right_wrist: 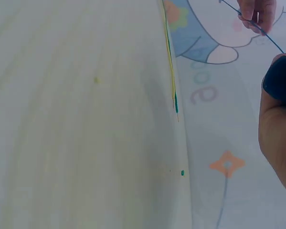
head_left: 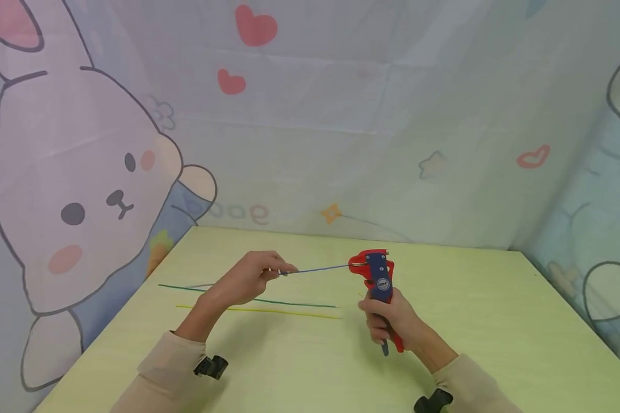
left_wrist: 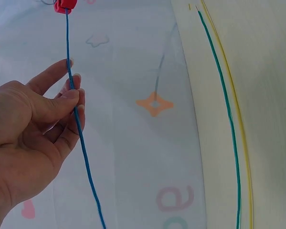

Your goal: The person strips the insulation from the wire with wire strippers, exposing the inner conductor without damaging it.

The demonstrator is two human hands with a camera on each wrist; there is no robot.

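Observation:
My left hand (head_left: 253,276) pinches a thin blue wire (head_left: 320,269) between thumb and fingers, above the table. From there the wire runs right to a red and dark blue wire stripper (head_left: 379,275), its end at the tool's red head. My right hand (head_left: 395,318) grips the stripper's handles and holds it upright. In the left wrist view the blue wire (left_wrist: 88,167) passes under the thumb and hangs on past the hand. Only part of the dark handle (right_wrist: 280,83) shows in the right wrist view.
On the yellow-green table (head_left: 475,321) lie a green wire (head_left: 294,303) and a yellow wire (head_left: 284,312), with bare ends in the right wrist view. Small green (right_wrist: 182,173) and yellow scraps (right_wrist: 96,80) lie nearby. A printed cloth (head_left: 310,132) hangs behind the table.

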